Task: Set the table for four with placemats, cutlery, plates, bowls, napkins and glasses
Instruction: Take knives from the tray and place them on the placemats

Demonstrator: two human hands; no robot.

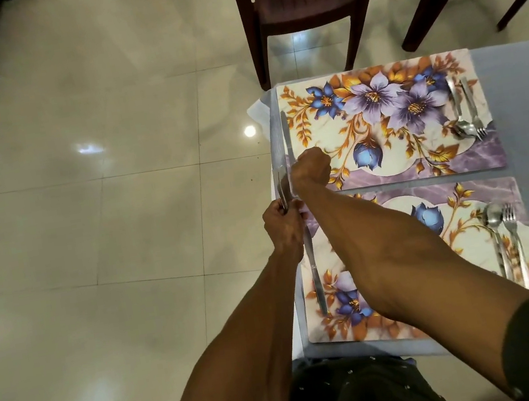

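I see the left hand (284, 228) clamped on a bundle of steel cutlery (281, 190) just off the table edge; right hand (310, 168), fingers curled, pinches a steel table knife (287, 137) lying along the far floral placemat's (382, 122) left edge. Below the grips, another knife (315, 275) lies on the near floral placemat (464, 203); spoon-and-fork pairs sit well right of both.
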